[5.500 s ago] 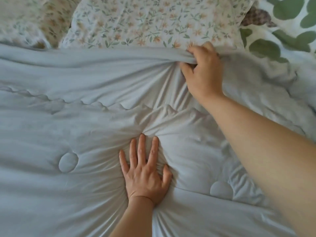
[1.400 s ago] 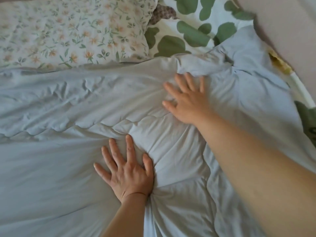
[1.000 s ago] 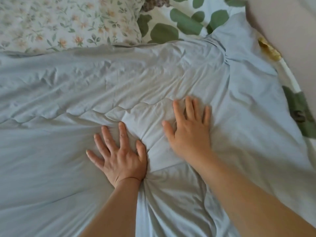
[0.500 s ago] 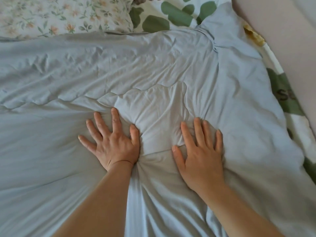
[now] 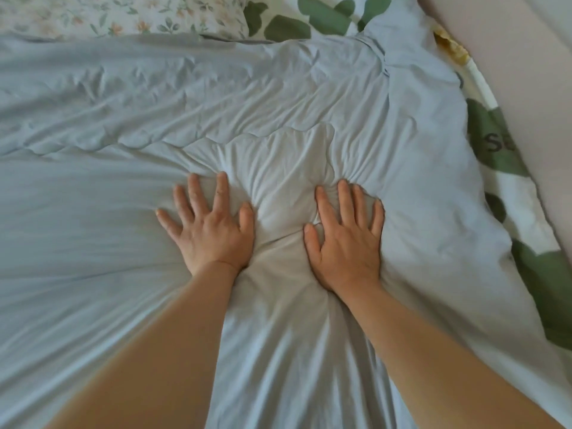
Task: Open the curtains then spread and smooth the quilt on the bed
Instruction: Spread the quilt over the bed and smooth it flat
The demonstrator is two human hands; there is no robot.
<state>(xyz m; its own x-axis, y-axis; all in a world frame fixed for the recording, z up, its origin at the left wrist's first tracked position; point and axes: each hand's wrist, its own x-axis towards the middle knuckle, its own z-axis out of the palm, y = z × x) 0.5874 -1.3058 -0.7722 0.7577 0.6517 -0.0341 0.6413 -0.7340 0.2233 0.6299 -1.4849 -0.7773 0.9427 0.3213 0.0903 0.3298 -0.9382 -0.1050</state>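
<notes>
1. Head view, looking down along two bare forearms onto a bed. A pale blue quilt (image 5: 108, 243) fills almost the whole frame, from the lower edge up to the pillows at the top.
2. The left hand (image 5: 210, 230) sits just left of centre. It lies flat on the quilt with its fingers straight and fanned and its palm pressing down, and it grasps nothing.
3. The right hand (image 5: 346, 243) sits just right of centre, also flat and pressing. Its fingers are straight and closer together, and it holds nothing.
4. Between the two hands a lighter patch of quilt (image 5: 284, 187) is bunched up, with creases radiating from it. Finer wrinkles cross the upper left and upper middle of the frame.
5. A floral pillow (image 5: 123, 17) lies along the top left. To its right, and down the right edge, a leaf-print sheet (image 5: 544, 274) shows where the quilt does not reach. The quilt's corner (image 5: 402, 35) lies rumpled at the upper right beside a pale pinkish surface (image 5: 510, 57), and I cannot tell whether that is a wall.
6. The curtains are not in the frame, so I cannot say how they stand. I judge the step in hand to be smoothing, with the quilt largely spread already.
7. As I read it, the next move calls for sliding both palms outward from the bunch. Light, even pressure should flatten the cloth rather than drag it. After that, the upper right corner likely wants pulling square.
</notes>
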